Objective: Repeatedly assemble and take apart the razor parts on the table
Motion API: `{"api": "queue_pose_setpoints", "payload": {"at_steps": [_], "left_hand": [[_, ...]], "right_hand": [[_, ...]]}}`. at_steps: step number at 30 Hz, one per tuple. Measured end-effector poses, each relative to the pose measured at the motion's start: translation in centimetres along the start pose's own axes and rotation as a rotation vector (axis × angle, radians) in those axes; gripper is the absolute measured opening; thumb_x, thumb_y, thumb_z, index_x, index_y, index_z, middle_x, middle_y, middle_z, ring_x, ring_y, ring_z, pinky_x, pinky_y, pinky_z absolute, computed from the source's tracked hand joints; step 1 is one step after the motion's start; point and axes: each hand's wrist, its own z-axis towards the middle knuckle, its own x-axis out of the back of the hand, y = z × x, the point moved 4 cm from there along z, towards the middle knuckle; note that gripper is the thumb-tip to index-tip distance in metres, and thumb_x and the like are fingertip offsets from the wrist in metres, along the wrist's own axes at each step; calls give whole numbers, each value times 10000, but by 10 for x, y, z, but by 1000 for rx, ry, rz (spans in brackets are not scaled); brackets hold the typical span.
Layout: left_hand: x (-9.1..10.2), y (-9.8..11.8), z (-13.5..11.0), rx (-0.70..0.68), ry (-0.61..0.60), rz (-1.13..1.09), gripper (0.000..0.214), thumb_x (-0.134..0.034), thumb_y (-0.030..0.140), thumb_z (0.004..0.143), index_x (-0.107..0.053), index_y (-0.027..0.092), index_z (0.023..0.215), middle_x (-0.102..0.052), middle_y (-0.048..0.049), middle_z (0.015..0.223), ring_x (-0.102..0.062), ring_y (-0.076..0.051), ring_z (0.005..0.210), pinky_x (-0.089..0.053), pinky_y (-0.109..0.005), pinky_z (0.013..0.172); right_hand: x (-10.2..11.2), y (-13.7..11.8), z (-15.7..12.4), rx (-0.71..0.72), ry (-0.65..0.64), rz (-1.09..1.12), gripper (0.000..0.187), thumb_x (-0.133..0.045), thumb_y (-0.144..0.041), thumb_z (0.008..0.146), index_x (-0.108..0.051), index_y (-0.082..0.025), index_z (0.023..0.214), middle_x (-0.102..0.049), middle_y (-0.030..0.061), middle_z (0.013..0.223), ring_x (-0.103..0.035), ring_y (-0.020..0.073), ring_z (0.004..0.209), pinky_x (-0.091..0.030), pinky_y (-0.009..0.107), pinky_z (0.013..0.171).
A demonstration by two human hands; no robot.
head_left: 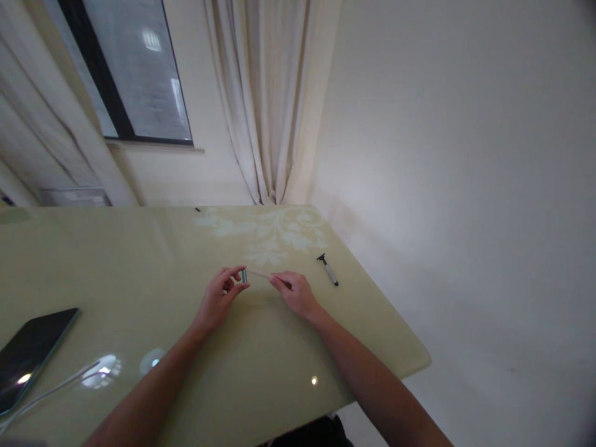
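Note:
My left hand (220, 294) pinches a small rectangular piece (244, 276) upright between thumb and forefinger. It has dark and teal strips and looks like a razor cartridge. My right hand (295, 293) is closed on a thin pale stick (259, 274), which points left, its far tip at or very close to the cartridge; I cannot tell whether they touch. Both hands are just above the table (261, 372). To the right of my right hand lies a razor (328, 270) with a grey and black handle, its black T-shaped end pointing away from me.
A dark-screened tablet (35, 347) lies at the left, with a white cable (56, 390) in front of it. Near the far edge is a small black object (197, 210). A wall (465, 186) runs along the right side; curtains (265, 99) hang behind the table.

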Motion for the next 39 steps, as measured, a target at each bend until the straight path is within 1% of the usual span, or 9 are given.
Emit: {"api": "queue_pose_setpoints", "payload": {"at_steps": [3, 6, 9, 15, 20, 25, 30, 35, 39], "left_hand": [[-2, 0, 0, -2, 2, 0, 345, -738, 389, 817, -724, 232, 1124, -578, 17, 856, -493, -105, 589, -432, -243, 570], [-5, 0, -1, 0, -8, -3, 340, -739, 381, 814, -728, 225, 1116, -584, 15, 855, -491, -104, 585, -430, -243, 563], [-5, 1, -1, 2, 1, -14, 358, -742, 374, 812, -725, 228, 1138, -582, 18, 862, -485, -101, 583, -430, -243, 567], [-1, 3, 0, 22, 42, -30, 351, -737, 388, 814, -723, 229, 1127, -564, 23, 863, -469, -95, 566, -417, -243, 552], [-1, 4, -1, 29, 43, -36, 358, -742, 387, 816, -725, 238, 1142, -571, 20, 877, -482, -98, 583, -422, -243, 559], [-2, 5, 0, 31, 49, -36, 348, -738, 391, 820, -728, 239, 1132, -572, 20, 864, -471, -97, 574, -415, -240, 550], [-5, 2, -1, 41, 42, -54, 361, -743, 393, 814, -733, 240, 1141, -576, 12, 881, -478, -98, 583, -407, -235, 544], [-7, 0, -3, 45, 27, -53, 364, -749, 398, 820, -740, 244, 1149, -579, 10, 882, -482, -97, 584, -398, -233, 539], [-6, 1, -4, 31, 33, -54, 354, -744, 390, 834, -736, 249, 1159, -576, 12, 878, -483, -100, 594, -402, -233, 551]], "right_hand": [[0, -1, -1, 15, -38, 26, 360, -557, -450, 1037, -817, -202, 1064, -735, 47, 815, -599, 158, 706, -404, 263, 660], [3, 1, -1, -10, -9, 18, 378, -551, -457, 1038, -821, -194, 1018, -730, 48, 806, -592, 161, 702, -391, 264, 655], [3, 1, -1, 24, -32, 18, 381, -547, -462, 1039, -819, -197, 1010, -694, 35, 756, -558, 152, 669, -369, 260, 636], [5, 5, -1, 5, -12, 4, 379, -556, -460, 1038, -815, -184, 1029, -728, 54, 827, -591, 158, 713, -392, 265, 671], [3, 0, -2, 61, -62, 3, 378, -541, -465, 1044, -814, -202, 1035, -685, 35, 764, -568, 151, 691, -391, 263, 669], [8, 5, -1, 17, -2, -2, 414, -534, -492, 1040, -810, -184, 1018, -694, 44, 795, -574, 155, 708, -394, 263, 670], [5, 0, -2, 63, -85, 2, 410, -516, -493, 1050, -807, -205, 1035, -645, 26, 757, -550, 146, 686, -388, 255, 667], [9, 0, -2, 33, -20, -24, 445, -506, -501, 1052, -807, -184, 971, -633, 32, 746, -548, 151, 689, -376, 259, 660], [6, 1, -1, 57, -78, -17, 442, -495, -508, 1057, -800, -198, 979, -636, 26, 746, -541, 149, 690, -376, 261, 670]]}}
